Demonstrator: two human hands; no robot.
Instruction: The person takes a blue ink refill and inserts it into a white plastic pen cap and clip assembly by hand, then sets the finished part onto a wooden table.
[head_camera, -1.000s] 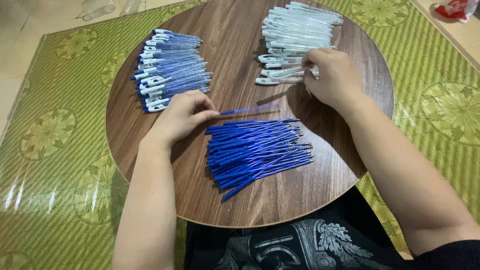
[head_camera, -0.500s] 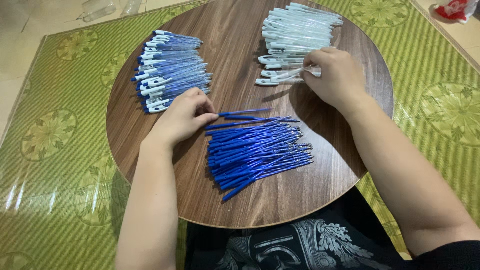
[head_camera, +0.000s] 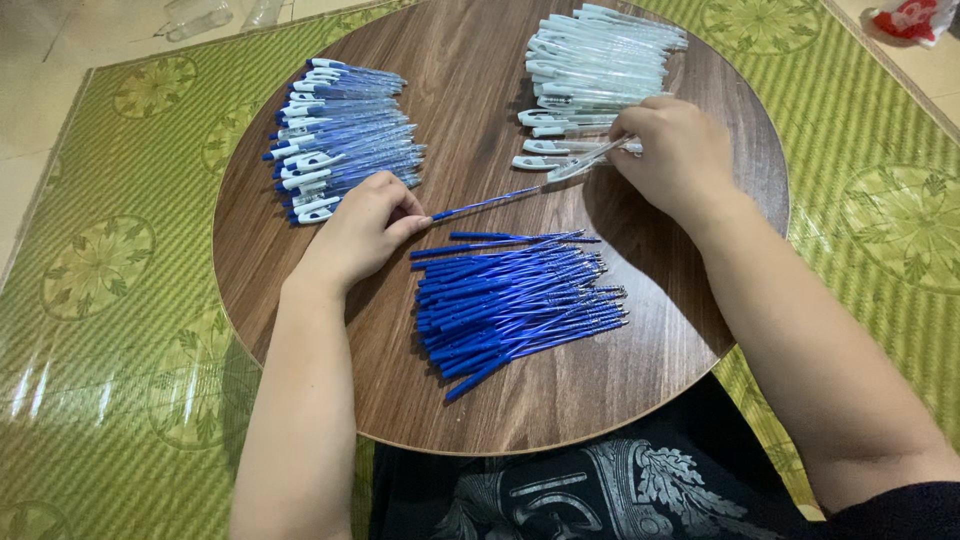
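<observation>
On a round wooden table (head_camera: 470, 60), my left hand (head_camera: 365, 225) pinches the end of one thin blue refill (head_camera: 485, 203) that points up and to the right. My right hand (head_camera: 678, 150) grips a clear pen barrel (head_camera: 585, 160) whose open end meets the refill's tip. A pile of loose blue refills (head_camera: 515, 300) lies at the near middle. Empty clear barrels with white clips (head_camera: 600, 65) are stacked at the far right. Pens with blue insides and white clips (head_camera: 345, 130) are stacked at the far left.
The table stands on a green woven mat (head_camera: 100, 270) with round leaf patterns. Pale floor tiles show at the top left, where clear plastic items (head_camera: 210, 15) lie. A red and white package (head_camera: 912, 18) sits at the top right corner. My dark patterned clothing (head_camera: 590, 495) is below the table edge.
My left hand lifted one refill off the pile and turned it toward the right hand. My right hand drew a clear barrel out of the stack and angled it down to the refill's tip.
</observation>
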